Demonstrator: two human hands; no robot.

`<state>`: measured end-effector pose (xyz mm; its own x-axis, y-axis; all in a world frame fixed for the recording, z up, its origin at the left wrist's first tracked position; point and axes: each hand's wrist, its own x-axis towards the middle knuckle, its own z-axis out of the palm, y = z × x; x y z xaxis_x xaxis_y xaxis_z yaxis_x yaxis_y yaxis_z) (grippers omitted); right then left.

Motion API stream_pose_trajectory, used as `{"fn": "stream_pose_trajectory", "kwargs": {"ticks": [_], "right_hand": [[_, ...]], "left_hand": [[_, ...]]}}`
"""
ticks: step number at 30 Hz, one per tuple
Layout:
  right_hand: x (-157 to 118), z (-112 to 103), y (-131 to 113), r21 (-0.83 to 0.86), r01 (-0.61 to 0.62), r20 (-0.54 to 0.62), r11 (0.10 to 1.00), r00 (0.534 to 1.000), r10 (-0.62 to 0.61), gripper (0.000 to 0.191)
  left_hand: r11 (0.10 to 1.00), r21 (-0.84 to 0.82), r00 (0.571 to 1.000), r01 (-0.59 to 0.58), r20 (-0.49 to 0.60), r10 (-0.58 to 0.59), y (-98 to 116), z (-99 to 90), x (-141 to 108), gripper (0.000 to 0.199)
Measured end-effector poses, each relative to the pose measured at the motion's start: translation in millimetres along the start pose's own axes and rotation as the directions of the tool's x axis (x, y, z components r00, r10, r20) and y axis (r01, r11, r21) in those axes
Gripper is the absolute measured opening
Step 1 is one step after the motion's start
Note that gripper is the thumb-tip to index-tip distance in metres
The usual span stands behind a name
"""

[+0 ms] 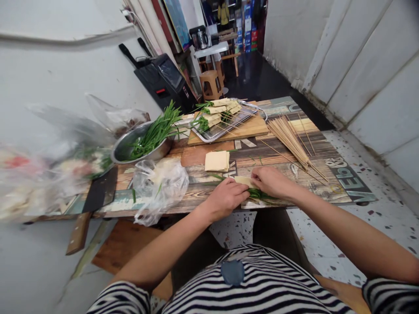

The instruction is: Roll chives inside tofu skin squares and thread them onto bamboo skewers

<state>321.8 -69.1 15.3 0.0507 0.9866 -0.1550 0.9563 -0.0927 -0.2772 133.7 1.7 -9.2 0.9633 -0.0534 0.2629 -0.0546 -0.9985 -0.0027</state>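
Observation:
Near the front edge of the table, my two hands work on a thin pale-yellow tofu sheet (244, 179) with green chives (258, 193) under and beside it. My left hand (226, 198) is closed on the sheet's left part, its fingers bent over it. At the other end, my right hand (271, 181) pinches the sheet between thumb and fingers. My fingers hide part of the sheet and the chives. Just behind my left hand lies a stack of square tofu sheets (216, 161). Loose bamboo skewers (290, 139) are spread to the right.
A metal tray (209, 138) of skewered chive rolls (218, 114) rests on a wooden board (250, 129). Left of it are a steel bowl (122, 152) of chives, a crumpled plastic bag (160, 185) and a cleaver (100, 189), its handle past the table edge.

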Motion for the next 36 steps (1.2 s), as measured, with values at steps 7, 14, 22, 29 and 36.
{"fn": "stream_pose_trajectory", "kwargs": {"ticks": [7,14,22,29,36], "right_hand": [[7.5,-1.0,8.5,0.089,-0.027,-0.111,0.996,0.993,0.037,0.017],[6.0,1.2,16.7,0.054,-0.017,-0.183,0.998,0.983,0.027,0.018],[-39.0,31.9,16.6,-0.232,0.454,-0.405,0.860,0.759,-0.510,0.022],[-42.6,50.4,17.7,-0.338,0.440,-0.407,0.832,0.729,-0.551,0.026],[-33.1,36.8,18.4,-0.191,0.499,-0.348,0.846,0.771,-0.533,0.024]], "left_hand": [[0.994,-0.107,0.996,0.012,-0.089,-0.022,-5.1,10.2,6.9,0.035],[0.995,-0.088,0.971,0.048,-0.230,-0.067,0.5,14.3,10.8,0.024],[0.983,-0.166,0.916,0.078,-0.378,-0.137,7.6,19.0,11.5,0.017],[0.985,-0.126,0.914,0.116,-0.374,-0.155,8.6,19.0,7.8,0.018],[0.981,-0.106,0.919,0.165,-0.344,-0.192,13.5,16.6,6.6,0.018]]}}
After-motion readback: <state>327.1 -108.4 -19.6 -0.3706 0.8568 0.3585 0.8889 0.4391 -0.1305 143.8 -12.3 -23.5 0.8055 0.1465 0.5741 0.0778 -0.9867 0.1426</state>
